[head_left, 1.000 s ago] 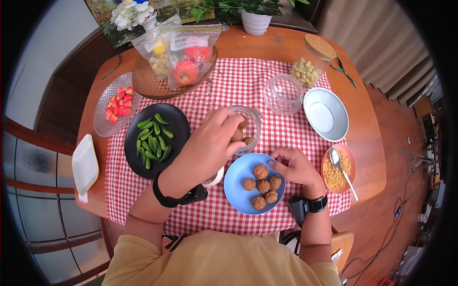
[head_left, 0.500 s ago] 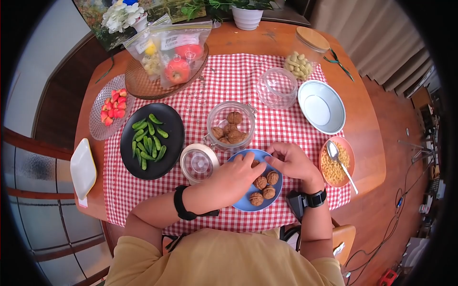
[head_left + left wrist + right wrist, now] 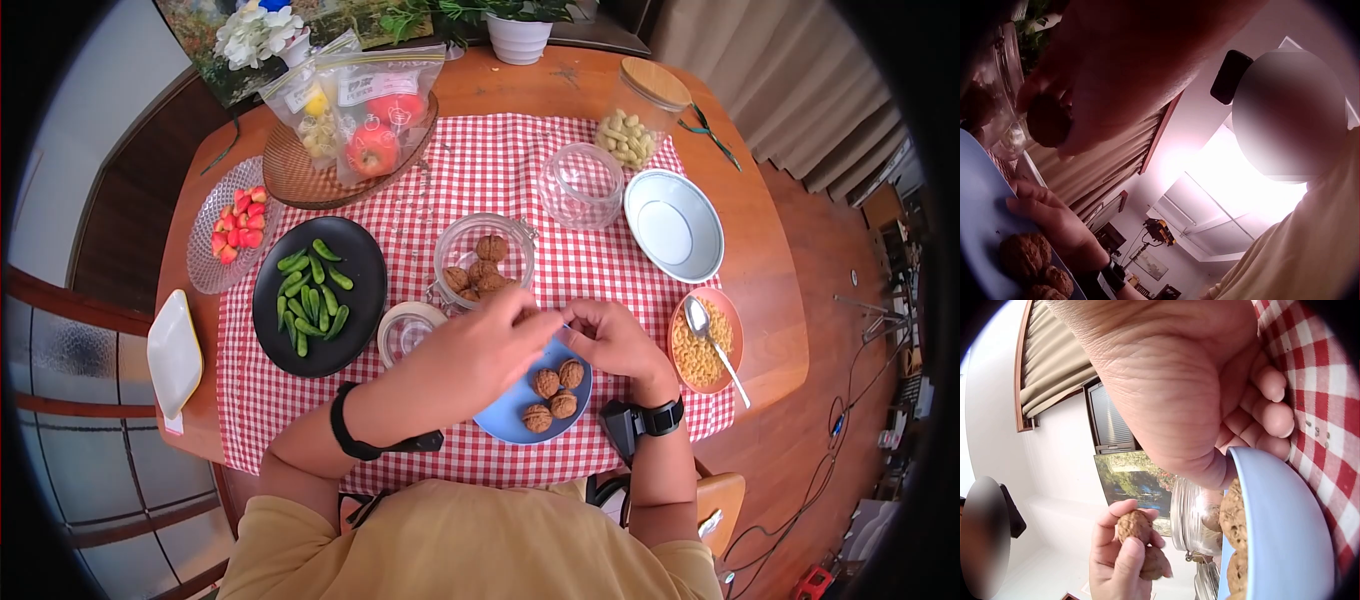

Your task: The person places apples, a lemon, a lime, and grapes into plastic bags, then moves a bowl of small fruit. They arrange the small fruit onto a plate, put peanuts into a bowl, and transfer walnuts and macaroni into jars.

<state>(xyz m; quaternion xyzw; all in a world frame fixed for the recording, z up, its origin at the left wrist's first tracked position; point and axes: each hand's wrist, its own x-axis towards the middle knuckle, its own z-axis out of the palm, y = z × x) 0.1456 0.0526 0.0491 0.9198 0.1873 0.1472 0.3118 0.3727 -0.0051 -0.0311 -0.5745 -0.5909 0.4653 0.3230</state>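
My left hand (image 3: pixel 490 345) is above the far left edge of the blue plate (image 3: pixel 490 415), close to the jar. Two brown walnuts (image 3: pixel 1135 526) show in its fingers in the right wrist view. My right hand (image 3: pixel 610 342) grips the plate's far right rim, its thumb over the edge. Several walnuts (image 3: pixel 545 382) lie on that plate. Just beyond the left hand stands a clear glass jar (image 3: pixel 447 240) holding several more walnuts. Its hinged lid (image 3: pixel 392 345) is swung back toward me, partly hidden by the left hand.
On the left are a black plate (image 3: pixel 275 345) of green cucumbers and a glass dish of red fruit pieces (image 3: pixel 240 225). To the right sit an orange bowl (image 3: pixel 738 340) with a spoon, a white bowl (image 3: pixel 672 230), an empty clear jar (image 3: pixel 580 190) and a wooden-lidded jar (image 3: pixel 655 80).
My left hand went from the jar's mouth down to the blue plate, took hold of walnuts and has lifted back toward the jar. The right hand stays at the plate's rim.
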